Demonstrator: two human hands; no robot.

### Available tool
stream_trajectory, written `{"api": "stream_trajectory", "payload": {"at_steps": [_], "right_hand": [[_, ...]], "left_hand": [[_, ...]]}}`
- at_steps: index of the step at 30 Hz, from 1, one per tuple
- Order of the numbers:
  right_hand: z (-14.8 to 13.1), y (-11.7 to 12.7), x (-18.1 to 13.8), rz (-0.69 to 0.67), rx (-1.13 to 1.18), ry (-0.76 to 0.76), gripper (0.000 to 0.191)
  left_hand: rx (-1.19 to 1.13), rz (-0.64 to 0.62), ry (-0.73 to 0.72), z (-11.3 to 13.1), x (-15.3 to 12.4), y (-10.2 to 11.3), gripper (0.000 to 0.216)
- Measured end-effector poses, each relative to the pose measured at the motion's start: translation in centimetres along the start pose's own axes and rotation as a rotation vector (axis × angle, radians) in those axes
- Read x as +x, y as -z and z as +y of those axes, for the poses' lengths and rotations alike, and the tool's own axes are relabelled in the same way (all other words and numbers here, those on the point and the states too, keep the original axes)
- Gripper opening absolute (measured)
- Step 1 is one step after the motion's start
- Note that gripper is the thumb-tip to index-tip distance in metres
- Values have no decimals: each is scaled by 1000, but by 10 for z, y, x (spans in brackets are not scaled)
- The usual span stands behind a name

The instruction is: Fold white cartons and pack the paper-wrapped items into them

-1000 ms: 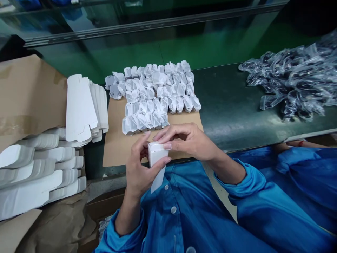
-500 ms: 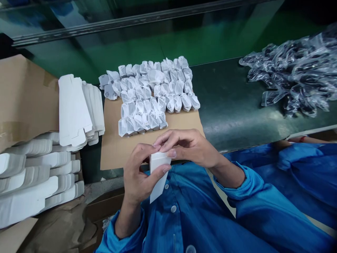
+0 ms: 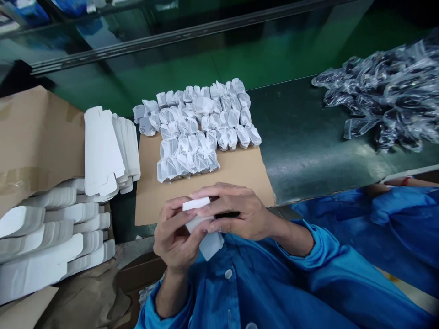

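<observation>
A small white carton (image 3: 196, 204) is held in front of my chest, its closed-looking end facing up. My left hand (image 3: 178, 235) wraps round its left side, thumb across the near face. My right hand (image 3: 236, 210) grips it from the right, with fingers over the top edge and the near face. Parts of the carton are hidden behind my fingers, and its lower end shows below them. Just beyond my hands, rows of small wrapped packets (image 3: 192, 137) in thin white wrapping stand on a brown cardboard sheet (image 3: 240, 171).
Flat white cartons (image 3: 103, 151) are stacked at the left, with more bundled in a large cardboard box (image 3: 37, 141). Black items in clear plastic bags (image 3: 387, 96) lie in a heap on the dark green bench (image 3: 298, 137). Another person's blue sleeve (image 3: 398, 210) is at the right.
The carton has tipped so its top end shows more. My right hand has moved from pinching the top edge to gripping the side. The view has shifted slightly.
</observation>
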State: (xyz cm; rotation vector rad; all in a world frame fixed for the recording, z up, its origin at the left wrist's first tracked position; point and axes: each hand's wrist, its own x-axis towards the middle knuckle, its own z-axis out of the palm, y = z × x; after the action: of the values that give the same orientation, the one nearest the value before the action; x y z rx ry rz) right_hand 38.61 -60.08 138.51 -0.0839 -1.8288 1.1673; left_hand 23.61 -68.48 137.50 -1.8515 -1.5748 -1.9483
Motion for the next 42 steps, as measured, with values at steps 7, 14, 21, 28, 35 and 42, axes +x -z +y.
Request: {"api": "stream_trajectory", "payload": {"at_steps": [7, 14, 21, 28, 35, 42], "right_hand": [[-10, -10, -35, -187, -607, -255, 85], [-7, 14, -22, -309, -934, -76, 45], [-32, 41, 18, -567, -746, 5, 37], [33, 38, 40, -28, -901, -557, 44], [42, 49, 24, -64, -824, -665, 63], [11, 79, 9, -377, -986, -650, 63]], "left_hand": [[171, 594, 262, -21, 22, 7, 8], [512, 114, 34, -16, 13, 39, 62], [630, -699, -150, 4, 4, 59, 51], [66, -203, 609, -7, -19, 53, 67], [-121, -104, 746, -8, -13, 40, 52], [632, -302, 402, -7, 34, 56, 71]]}}
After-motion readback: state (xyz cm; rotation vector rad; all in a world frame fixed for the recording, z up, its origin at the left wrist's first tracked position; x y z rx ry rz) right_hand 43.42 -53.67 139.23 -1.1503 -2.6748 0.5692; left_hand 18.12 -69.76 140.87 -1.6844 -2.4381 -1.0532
